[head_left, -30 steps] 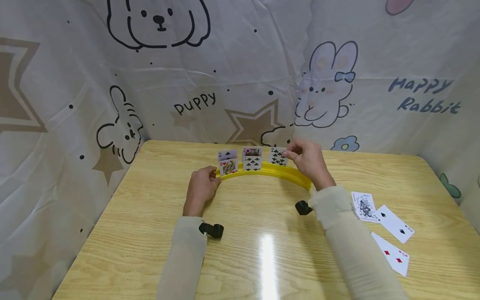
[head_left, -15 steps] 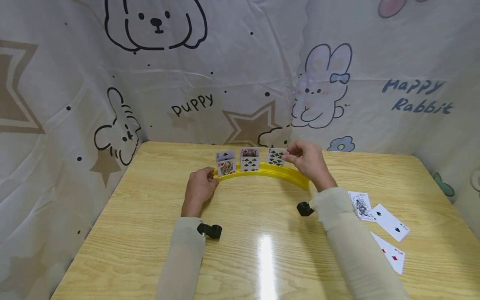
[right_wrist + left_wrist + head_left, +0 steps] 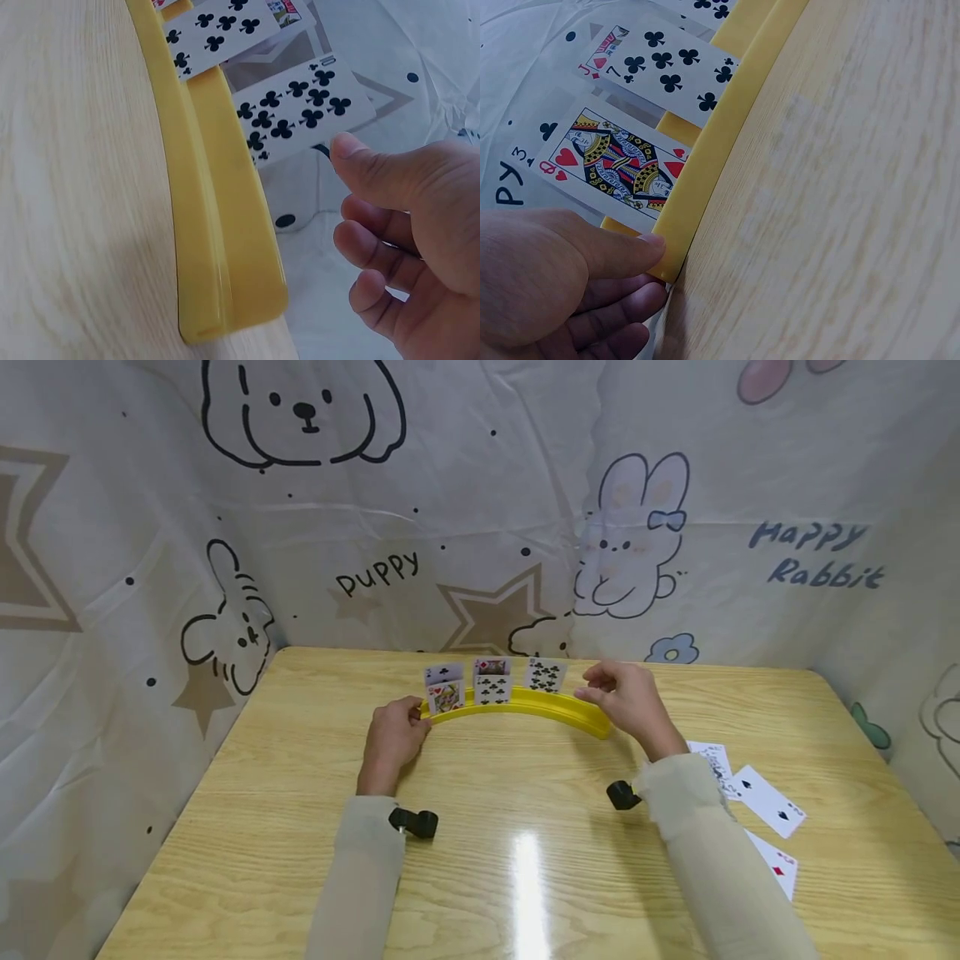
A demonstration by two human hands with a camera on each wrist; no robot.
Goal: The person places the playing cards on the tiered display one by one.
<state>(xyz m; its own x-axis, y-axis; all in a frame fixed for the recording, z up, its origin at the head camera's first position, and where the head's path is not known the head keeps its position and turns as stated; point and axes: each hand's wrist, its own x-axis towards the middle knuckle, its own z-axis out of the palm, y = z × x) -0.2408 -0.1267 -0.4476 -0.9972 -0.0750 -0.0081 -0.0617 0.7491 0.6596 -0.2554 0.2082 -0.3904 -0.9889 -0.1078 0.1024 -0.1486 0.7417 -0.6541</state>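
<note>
The holder stands toward the far side of the bench: smooth bright yellow, bowed in a long arc, with a groove along its length and rounded corners at the right end. Its cards stand upright in two rows, faces to the person. In front are the queen of hearts and the seven of clubs; behind them show the tops of the three of clubs and the jack of diamonds. The ten of clubs, in the back row, is plainly visible.

The left hand pinches the holder's left end. The right hand is released, fingers loosely bent, just beside the ten. Near the right sleeve lie a spade card and a partly hidden diamond card.
</note>
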